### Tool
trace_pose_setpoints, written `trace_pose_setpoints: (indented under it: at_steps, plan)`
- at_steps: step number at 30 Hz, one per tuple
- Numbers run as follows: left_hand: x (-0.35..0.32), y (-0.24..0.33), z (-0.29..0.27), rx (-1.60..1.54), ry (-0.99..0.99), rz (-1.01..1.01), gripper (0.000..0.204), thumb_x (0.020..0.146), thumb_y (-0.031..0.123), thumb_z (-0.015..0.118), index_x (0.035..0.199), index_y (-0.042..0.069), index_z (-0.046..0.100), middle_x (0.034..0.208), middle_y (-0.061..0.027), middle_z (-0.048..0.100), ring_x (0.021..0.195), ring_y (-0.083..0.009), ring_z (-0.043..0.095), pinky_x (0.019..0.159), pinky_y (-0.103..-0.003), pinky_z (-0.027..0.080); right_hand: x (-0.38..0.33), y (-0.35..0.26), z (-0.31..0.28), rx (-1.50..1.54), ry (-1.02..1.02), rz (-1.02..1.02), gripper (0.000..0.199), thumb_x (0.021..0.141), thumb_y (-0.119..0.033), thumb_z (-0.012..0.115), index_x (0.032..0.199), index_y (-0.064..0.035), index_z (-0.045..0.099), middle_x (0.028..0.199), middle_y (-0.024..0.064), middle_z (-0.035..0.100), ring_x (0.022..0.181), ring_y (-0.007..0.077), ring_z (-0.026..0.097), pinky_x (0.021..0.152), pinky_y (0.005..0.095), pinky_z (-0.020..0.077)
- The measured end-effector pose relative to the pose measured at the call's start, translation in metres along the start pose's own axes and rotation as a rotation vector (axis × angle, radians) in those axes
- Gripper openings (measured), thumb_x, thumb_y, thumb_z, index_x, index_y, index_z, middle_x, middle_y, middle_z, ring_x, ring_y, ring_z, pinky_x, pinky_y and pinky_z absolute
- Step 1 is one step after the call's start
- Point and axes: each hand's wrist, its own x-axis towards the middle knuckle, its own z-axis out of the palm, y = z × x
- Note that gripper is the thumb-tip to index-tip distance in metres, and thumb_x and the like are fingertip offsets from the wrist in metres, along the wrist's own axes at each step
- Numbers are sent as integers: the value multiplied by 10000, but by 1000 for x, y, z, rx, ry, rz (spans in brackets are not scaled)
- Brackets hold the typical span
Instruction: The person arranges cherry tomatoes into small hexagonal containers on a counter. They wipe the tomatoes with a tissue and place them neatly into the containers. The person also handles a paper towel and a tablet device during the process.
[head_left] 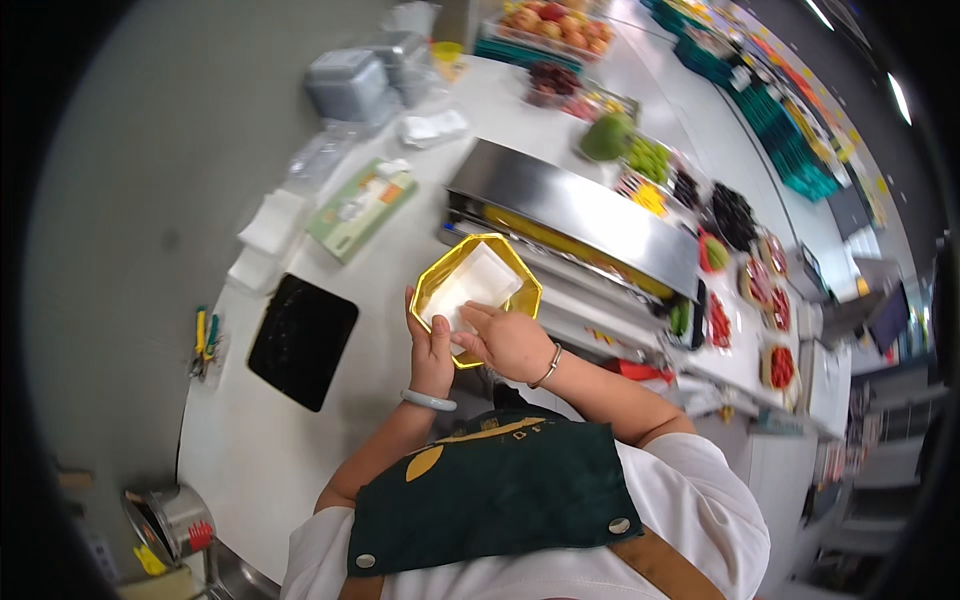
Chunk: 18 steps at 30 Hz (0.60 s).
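A gold octagonal box [532, 297], open at the top, is held in front of my apron. My left hand [432, 355] grips its left side, thumb over the rim and fingers along the outer wall. Inside lies a white paper-like liner [483, 277], flat against the bottom and partly covered by my fingers. Reaching in over the near right rim, my right hand [508, 340] touches the liner with outstretched fingers, its thumb apart from them. The fingertips are slightly blurred.
Beyond the box stands a steel wrapping machine [575, 210]. On the white table lie a black tablet [303, 342], a green tissue box [362, 210] and white paper stacks [272, 222]. Fruit trays, a green melon [606, 137] and grapes [648, 158] stand farther right.
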Motion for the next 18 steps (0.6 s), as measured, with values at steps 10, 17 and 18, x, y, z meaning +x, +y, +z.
trace_pose_setpoints:
  at_steps: [10, 17, 18]
  plan:
    - [-85, -27, 122, -136, -446, -388, 577, 852, -67, 445, 1398, 40, 289, 1324, -133, 460, 1191, -239, 500, 998, -358, 432, -192, 46, -32, -311, 324, 330, 614, 670, -310, 766, 1233, -154, 579, 1346, 145, 459, 1173, 322, 470, 872, 451, 461]
    - [-139, -69, 259, -19, -614, -586, 683, 738, -121, 391, 1401, 16, 305, 1341, -156, 456, 1228, -284, 490, 1034, -381, 410, -333, 104, -75, -218, 458, 463, 543, 721, -260, 740, 1210, -101, 567, 1315, 160, 483, 1167, 339, 486, 904, 450, 466]
    - [-146, -84, 281, -48, -639, -593, 685, 733, -123, 396, 1399, 17, 312, 1336, -156, 464, 1222, -285, 497, 1029, -380, 415, -359, 114, -84, -205, 551, 453, 502, 741, -235, 727, 1199, -100, 572, 1304, 155, 498, 1174, 338, 487, 922, 445, 457]
